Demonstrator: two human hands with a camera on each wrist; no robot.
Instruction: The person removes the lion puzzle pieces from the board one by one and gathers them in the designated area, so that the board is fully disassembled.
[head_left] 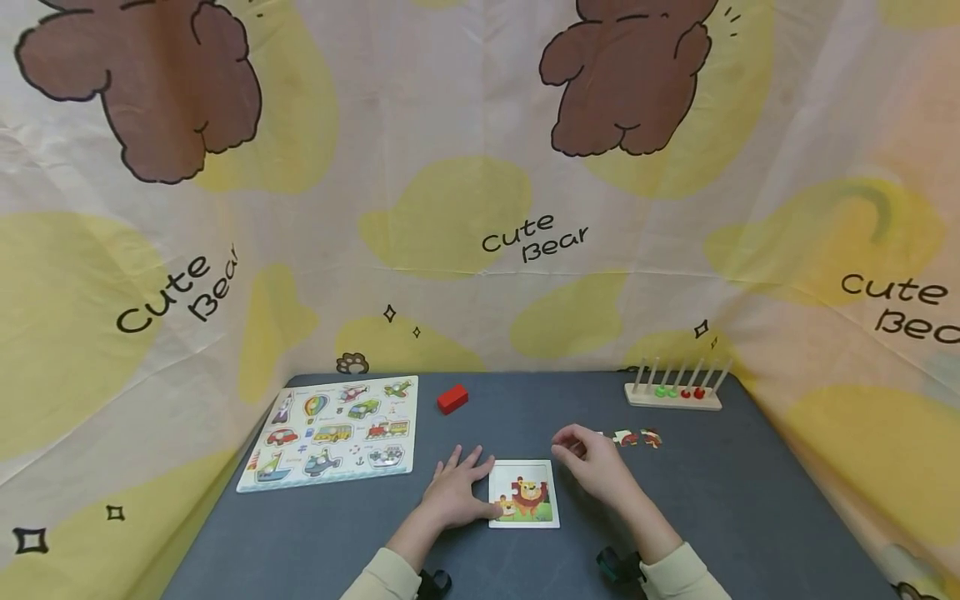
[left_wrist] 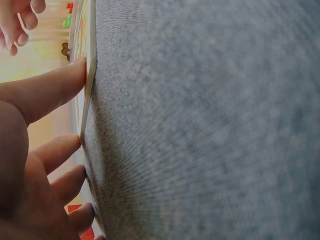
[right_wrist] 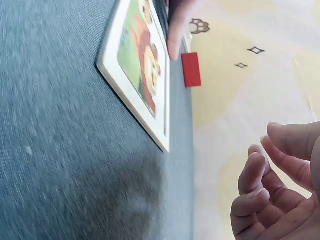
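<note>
A small square puzzle board (head_left: 498, 472) with a white border and a lion picture lies near the front middle of the table. My left hand (head_left: 454, 492) spreads its fingers at the board's left side, the thumb resting on its lower left corner. In the left wrist view the thumb (left_wrist: 60, 85) and a fingertip touch the board's edge. To the right of the board my right hand (head_left: 594, 463) hovers with loosely bent fingers. The right wrist view shows nothing between that hand's thumb and fingers (right_wrist: 252, 170). Beyond it lie loose puzzle pieces (head_left: 651, 438), partly hidden by the hand.
A large vehicle picture board (head_left: 347, 479) lies at the left. Behind the small board is a red block (head_left: 452, 399). At the back right stands a wooden peg rack (head_left: 671, 402) with green and red beads. A printed cloth (head_left: 450, 317) hangs behind the table (head_left: 742, 508).
</note>
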